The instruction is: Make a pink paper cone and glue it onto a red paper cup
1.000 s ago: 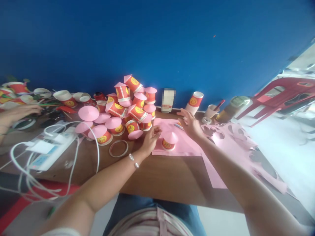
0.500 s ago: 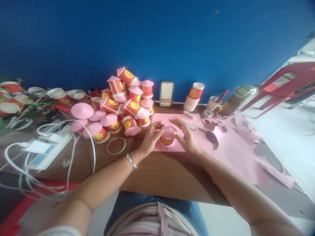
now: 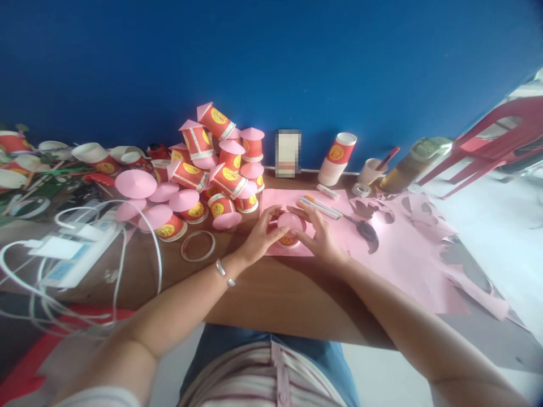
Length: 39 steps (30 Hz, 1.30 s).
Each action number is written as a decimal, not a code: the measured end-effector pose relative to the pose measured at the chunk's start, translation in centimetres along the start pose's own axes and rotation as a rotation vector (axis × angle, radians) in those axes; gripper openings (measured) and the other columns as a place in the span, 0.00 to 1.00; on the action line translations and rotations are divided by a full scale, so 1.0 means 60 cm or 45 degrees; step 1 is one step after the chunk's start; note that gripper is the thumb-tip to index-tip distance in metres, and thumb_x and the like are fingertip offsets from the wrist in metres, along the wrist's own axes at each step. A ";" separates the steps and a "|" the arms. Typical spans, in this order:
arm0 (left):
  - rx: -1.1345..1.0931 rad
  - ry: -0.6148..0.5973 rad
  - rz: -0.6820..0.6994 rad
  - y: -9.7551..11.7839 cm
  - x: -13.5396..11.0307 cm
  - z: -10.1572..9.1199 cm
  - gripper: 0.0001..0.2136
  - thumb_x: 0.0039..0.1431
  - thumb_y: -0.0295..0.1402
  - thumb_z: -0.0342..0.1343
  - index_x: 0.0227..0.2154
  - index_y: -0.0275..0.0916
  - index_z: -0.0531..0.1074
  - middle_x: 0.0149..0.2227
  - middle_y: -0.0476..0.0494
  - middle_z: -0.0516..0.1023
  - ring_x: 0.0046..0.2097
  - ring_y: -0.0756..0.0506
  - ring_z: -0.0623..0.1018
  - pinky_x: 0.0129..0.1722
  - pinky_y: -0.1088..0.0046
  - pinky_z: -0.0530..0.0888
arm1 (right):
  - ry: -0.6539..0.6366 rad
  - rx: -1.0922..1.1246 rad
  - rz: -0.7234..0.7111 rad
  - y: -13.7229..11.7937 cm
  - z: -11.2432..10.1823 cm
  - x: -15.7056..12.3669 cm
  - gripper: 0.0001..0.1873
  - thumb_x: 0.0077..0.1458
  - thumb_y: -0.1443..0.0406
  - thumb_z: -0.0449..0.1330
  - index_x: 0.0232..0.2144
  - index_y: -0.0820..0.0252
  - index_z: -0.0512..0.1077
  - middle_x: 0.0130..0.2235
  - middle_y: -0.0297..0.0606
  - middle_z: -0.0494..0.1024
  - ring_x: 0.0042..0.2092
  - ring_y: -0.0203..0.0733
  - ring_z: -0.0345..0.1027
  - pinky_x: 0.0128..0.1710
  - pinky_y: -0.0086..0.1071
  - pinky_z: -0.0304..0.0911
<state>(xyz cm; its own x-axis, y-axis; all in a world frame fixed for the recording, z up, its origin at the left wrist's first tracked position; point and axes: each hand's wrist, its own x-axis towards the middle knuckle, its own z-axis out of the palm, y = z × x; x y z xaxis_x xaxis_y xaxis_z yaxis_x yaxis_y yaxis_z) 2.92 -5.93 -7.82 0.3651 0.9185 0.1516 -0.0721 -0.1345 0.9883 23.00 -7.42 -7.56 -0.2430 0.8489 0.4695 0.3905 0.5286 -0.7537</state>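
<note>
A red paper cup (image 3: 289, 241) with a yellow print stands at the front edge of a pink paper sheet (image 3: 307, 202). On top of it sits a pink paper cone (image 3: 291, 220). My left hand (image 3: 259, 237) curves round the cone from the left, its thumb laid on the near side. From the right, my right hand (image 3: 326, 239) curves round the same cone, thumb close to the left one. Both hands grip the cone between thumbs and fingers, whose tips are partly hidden behind it.
Several cone-topped red cups (image 3: 229, 178) are piled at the left. A power strip (image 3: 82, 254) with white cables and a tape ring (image 3: 198, 246) lie nearer. Pens (image 3: 321, 209), scissors (image 3: 365, 230), a stacked cup column (image 3: 338, 159), a bottle (image 3: 413, 165) and cut pink paper (image 3: 418, 265) are rightward.
Both hands have closed in on the pink cone, thumbs now nearly meeting on its near side. The view has tilted slightly; the cup stays in place on the sheet.
</note>
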 end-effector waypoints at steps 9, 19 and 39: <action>-0.028 0.045 -0.022 -0.008 0.001 -0.005 0.29 0.60 0.46 0.65 0.59 0.42 0.65 0.60 0.37 0.70 0.62 0.38 0.71 0.61 0.60 0.70 | -0.011 0.017 -0.027 0.001 -0.004 -0.006 0.37 0.65 0.50 0.62 0.69 0.51 0.55 0.64 0.50 0.73 0.68 0.56 0.64 0.69 0.61 0.57; 0.081 0.151 0.211 -0.003 -0.001 -0.001 0.25 0.59 0.41 0.67 0.57 0.44 0.66 0.59 0.38 0.71 0.62 0.41 0.71 0.64 0.59 0.66 | 0.055 0.052 -0.022 -0.005 -0.004 -0.010 0.30 0.68 0.56 0.61 0.67 0.52 0.57 0.62 0.49 0.75 0.68 0.53 0.65 0.69 0.61 0.56; 0.191 0.005 -0.035 -0.004 -0.003 0.002 0.41 0.46 0.38 0.75 0.62 0.43 0.63 0.61 0.35 0.71 0.61 0.33 0.73 0.62 0.50 0.71 | 0.050 0.043 -0.011 -0.006 -0.005 -0.014 0.34 0.66 0.55 0.63 0.68 0.50 0.57 0.63 0.48 0.74 0.68 0.55 0.65 0.70 0.61 0.56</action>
<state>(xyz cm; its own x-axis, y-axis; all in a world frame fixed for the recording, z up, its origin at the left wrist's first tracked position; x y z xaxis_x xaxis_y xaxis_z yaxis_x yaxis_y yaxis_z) 3.01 -6.11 -8.08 0.3613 0.9241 0.1249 0.0773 -0.1632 0.9836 23.31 -8.32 -7.55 -0.2112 0.8440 0.4930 0.3582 0.5361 -0.7644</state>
